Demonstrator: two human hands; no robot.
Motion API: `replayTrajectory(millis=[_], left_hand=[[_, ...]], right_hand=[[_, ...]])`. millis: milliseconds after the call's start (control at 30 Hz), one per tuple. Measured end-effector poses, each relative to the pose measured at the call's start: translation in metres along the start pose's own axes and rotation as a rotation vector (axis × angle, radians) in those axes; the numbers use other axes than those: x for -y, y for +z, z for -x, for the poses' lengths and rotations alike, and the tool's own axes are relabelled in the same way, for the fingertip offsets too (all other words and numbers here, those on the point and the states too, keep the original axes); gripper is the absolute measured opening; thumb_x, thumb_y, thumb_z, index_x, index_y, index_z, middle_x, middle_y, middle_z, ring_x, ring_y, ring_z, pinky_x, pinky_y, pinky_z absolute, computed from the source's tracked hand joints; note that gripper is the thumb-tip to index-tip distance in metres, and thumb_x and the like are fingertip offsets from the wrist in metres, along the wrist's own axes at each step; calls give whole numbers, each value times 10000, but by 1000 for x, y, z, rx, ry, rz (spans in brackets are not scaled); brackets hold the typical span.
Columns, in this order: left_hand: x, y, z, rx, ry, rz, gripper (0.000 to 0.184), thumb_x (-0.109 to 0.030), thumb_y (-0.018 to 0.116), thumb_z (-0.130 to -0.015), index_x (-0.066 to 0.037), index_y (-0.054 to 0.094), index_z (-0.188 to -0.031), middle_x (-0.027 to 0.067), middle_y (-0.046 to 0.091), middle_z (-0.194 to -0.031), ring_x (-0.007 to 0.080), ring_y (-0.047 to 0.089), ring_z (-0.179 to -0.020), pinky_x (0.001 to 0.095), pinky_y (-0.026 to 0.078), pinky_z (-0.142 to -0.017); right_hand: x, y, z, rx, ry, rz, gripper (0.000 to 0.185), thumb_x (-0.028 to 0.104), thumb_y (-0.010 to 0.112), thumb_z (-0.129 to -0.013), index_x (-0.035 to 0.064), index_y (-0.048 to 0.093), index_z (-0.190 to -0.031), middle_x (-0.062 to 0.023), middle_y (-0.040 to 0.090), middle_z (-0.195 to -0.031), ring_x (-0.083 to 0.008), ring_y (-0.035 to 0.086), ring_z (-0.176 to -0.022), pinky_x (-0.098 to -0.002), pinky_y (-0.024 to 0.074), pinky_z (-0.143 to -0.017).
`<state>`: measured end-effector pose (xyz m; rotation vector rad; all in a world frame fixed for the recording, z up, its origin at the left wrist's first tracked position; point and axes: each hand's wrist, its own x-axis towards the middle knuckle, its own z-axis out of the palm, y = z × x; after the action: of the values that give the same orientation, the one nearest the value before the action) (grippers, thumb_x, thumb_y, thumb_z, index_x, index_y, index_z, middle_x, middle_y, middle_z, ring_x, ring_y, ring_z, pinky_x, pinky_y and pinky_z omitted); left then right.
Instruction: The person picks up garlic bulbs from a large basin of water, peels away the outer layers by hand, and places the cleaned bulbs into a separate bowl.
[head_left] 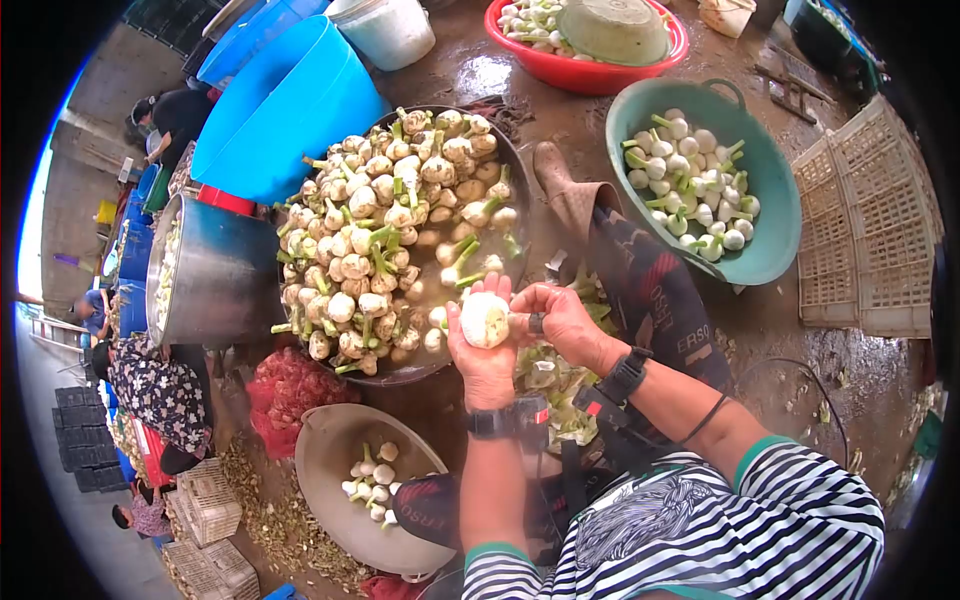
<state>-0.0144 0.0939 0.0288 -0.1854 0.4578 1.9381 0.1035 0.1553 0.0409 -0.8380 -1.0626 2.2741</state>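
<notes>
A pale, round garlic bulb (485, 320) rests in my left hand (482, 362), whose fingers curl up around it. From the other side my right hand (568, 325) meets the bulb, its thumb and fingers pinched at the bulb's edge. A dark band circles one right finger; whether a small tool is hidden in that hand I cannot make out. Just beyond my hands stands a wide dark tub (520, 180) heaped with unpeeled garlic bulbs (380, 220) with green stems, some lying in cloudy water. Stripped leaves and skins (555, 385) lie below my hands.
A green basin (780, 215) of white bulbs stands right, a grey basin (320, 460) with several bulbs at lower left. Around them are a red basin (580, 75), a blue tub (290, 110), a metal pot (225, 280), a red net bag (295, 395) and crates (865, 220). People work at left.
</notes>
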Motion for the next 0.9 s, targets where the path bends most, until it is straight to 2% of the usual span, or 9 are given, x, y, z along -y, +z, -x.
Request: replayTrajectory(millis=[233, 367, 433, 467, 500, 567, 667, 833, 900], left_hand=[[-15, -20, -15, -118, 91, 39, 358, -410, 453, -923, -106, 575, -1066, 111, 578, -1162, 330, 521, -1102, 513, 401, -943], [-27, -22, -11, -198, 112, 78, 301, -377, 519, -904, -113, 587, -1031, 104, 619, -1067, 321, 570, -1022, 507, 448, -885], [-27, -15, -12, -208, 123, 88, 303, -372, 524, -902, -105, 582, -1033, 108, 620, -1059, 317, 570, -1020, 504, 454, -878], [-28, -14, -12, -214, 123, 84, 304, -369, 525, -900, -99, 583, -1029, 109, 618, -1062, 312, 572, -1013, 505, 455, -875], [-29, -14, -8, -222, 121, 78, 306, -366, 527, -899, -93, 583, -1026, 110, 615, -1065, 306, 573, -1006, 505, 456, -871], [-28, -16, -4, -235, 118, 3, 330, -376, 522, -895, -83, 581, -1035, 113, 610, -1069, 295, 573, -998, 493, 466, -858], [-15, -16, -5, -170, 85, -205, 413, -401, 505, -890, -53, 550, -1108, 113, 598, -1079, 252, 573, -976, 416, 491, -813], [-17, 1, -8, 71, -175, -543, 503, -230, 597, -851, -41, 432, -1287, 88, 533, -1232, 166, 507, -1099, 351, 428, -900], [-37, 23, -24, -89, -176, -755, 472, -200, 580, -863, -23, 437, -1276, 105, 533, -1247, 186, 516, -1123, 351, 447, -892]], right_hand=[[34, -7, 10, 231, 73, -295, 91, 16, 615, -824, 36, 571, -901, -43, 599, -810, -135, 593, -640, -276, 516, -541], [39, -34, -3, 33, -13, -313, 89, -4, 570, -818, 49, 586, -888, -51, 601, -826, -137, 599, -708, -269, 486, -589], [9, -41, -7, 136, 190, 872, 93, 16, 580, -786, 43, 632, -858, -82, 629, -854, -175, 610, -731, -323, 497, -638], [-15, -46, 0, 284, -4, 1452, 146, 74, 641, -740, 31, 672, -877, -121, 647, -906, -226, 624, -810, -357, 494, -724], [-18, -35, 6, 300, 20, 1647, 301, 107, 682, -707, 42, 662, -1000, -165, 641, -979, -251, 620, -907, -364, 480, -791], [-12, -24, 9, 101, -193, 1049, 426, 170, 678, -760, 27, 569, -1145, -153, 637, -963, -282, 626, -891, -367, 501, -750], [11, -1, -13, 223, -209, 441, 566, 112, 697, -754, 16, 455, -1256, -94, 609, -1007, -204, 612, -882, -323, 508, -711], [63, -20, -40, 148, 94, 290, 539, -51, 595, -708, 71, 464, -1217, -37, 526, -1030, -144, 549, -844, -288, 530, -666], [116, -38, -42, 41, 44, 532, 561, -69, 599, -682, 68, 467, -1210, -52, 528, -996, -171, 568, -832, -299, 540, -632]])
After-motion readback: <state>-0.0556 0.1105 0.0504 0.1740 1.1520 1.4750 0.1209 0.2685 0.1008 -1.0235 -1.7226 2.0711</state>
